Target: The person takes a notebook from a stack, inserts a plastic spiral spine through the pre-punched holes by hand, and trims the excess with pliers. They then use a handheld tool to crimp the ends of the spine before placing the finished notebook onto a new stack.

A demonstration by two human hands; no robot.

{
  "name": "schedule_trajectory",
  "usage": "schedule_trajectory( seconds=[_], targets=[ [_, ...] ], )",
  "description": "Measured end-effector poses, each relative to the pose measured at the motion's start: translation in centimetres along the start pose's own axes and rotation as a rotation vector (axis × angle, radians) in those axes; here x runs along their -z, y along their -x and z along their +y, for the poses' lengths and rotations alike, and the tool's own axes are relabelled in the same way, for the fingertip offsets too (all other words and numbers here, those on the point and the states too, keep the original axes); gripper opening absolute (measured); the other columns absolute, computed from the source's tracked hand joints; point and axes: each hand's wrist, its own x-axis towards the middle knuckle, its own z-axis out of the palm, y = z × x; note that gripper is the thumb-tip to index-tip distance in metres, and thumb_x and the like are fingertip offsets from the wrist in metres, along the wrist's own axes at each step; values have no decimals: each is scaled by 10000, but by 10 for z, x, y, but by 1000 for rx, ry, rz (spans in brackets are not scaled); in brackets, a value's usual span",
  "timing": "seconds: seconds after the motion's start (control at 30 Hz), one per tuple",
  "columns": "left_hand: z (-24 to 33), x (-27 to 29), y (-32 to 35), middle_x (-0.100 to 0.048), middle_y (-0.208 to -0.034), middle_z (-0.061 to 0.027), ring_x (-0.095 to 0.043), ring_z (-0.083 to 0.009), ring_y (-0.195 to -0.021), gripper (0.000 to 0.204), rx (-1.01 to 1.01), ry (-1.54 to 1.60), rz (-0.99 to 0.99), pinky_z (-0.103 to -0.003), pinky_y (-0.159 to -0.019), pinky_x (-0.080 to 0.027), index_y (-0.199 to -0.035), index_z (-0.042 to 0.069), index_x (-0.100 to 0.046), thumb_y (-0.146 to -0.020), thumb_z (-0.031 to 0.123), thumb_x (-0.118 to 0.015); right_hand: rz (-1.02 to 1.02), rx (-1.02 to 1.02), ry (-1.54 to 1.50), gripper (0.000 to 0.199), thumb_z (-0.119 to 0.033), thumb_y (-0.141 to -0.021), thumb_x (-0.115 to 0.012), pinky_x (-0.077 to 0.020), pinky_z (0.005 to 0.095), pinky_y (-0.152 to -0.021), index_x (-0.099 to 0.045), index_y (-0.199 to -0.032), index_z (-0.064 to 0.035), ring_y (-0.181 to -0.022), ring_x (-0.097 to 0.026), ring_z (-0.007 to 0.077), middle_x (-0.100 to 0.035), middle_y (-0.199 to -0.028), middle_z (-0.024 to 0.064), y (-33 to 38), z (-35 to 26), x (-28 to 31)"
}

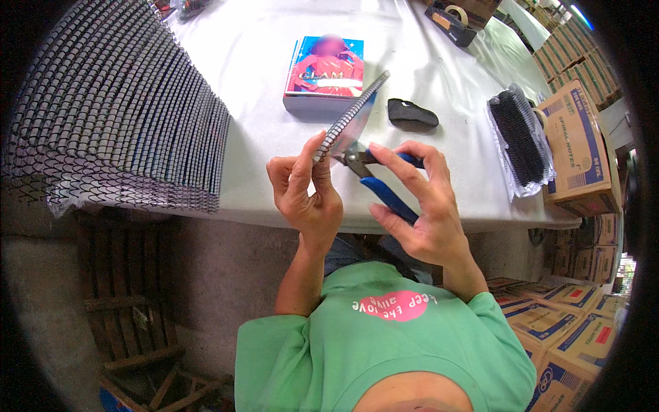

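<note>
My left hand [307, 189] pinches the near end of a spiral notebook [349, 122], which is tilted on edge so that its black coil faces me. In my right hand [429, 206] are pliers with blue handles [390, 196], their handles spread apart. The pliers' jaws lie close to the near end of the coil; whether they touch the wire I cannot tell. Beyond the notebook sits a stack of notebooks [325, 75] with a blue and pink cover. A small black cloth item [412, 114] rests to the right of the coil.
Tall stacks of coil-bound notebooks [117, 117] fill the table's left side. At right are a plastic bag of black coils [519, 141] and a cardboard box [575, 147]. A tape dispenser [451, 24] stands at the back. Cartons [549, 323] and a wooden chair [130, 295] flank me below.
</note>
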Motion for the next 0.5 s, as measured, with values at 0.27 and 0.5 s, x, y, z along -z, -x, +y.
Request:
schedule_trajectory(
  seconds=[0.27, 0.5],
  targets=[
    [-4, -1, 3, -457, -690, 4, -390, -143, -680, 400, -40, 0, -50, -264, -633, -343, -1101, 71, -650, -728, -66, -615, -85, -62, 1, 583, -175, -681, -714, -374, 404, -886, -537, -1235, -127, -1004, -473, 313, -480, -1062, 138, 1, -2, -1],
    [-1, -6, 2, -547, -734, -32, -493, -145, -683, 291, 17, 48, 7, -260, -599, -415, -1050, 50, -652, -762, 61, -695, -52, -86, -10, 568, -194, -707, -698, -374, 401, -877, -522, -1244, -140, -988, -471, 316, -466, -1060, 144, 8, 2, -1]
  ],
)
